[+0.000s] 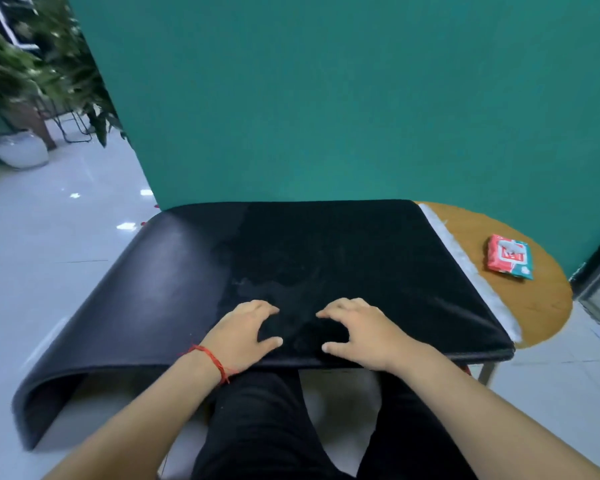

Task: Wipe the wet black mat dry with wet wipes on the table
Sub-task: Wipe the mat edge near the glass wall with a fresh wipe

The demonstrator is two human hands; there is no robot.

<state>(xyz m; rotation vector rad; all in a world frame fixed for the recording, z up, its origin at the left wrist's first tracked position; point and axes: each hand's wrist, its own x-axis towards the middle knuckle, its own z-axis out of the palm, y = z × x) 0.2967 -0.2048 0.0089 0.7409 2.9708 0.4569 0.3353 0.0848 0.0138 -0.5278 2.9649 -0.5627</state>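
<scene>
The light is even and fairly bright. The glossy floor point(84, 209) shows small white reflections, and the black mat point(343, 251) has a pale sheen on its left part. The plants point(39, 64) at top left are blurred; edges bend near the borders.

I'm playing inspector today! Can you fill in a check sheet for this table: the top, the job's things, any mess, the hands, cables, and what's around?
Surface: round wooden table, mostly covered by the mat.
Job's things: black mat draped over the table, left side hanging off the edge, faint damp patches in the middle; wipes pack on bare wood at the right, apart from the mat.
Clutter: white strip along the mat's right edge; cannot tell what it is.
Hands: left hand and right hand rest on the mat's near edge, fingers loosely curled, holding nothing.
Cables: nothing seen.
Surroundings: green wall, plants at left, tiled floor.
</scene>
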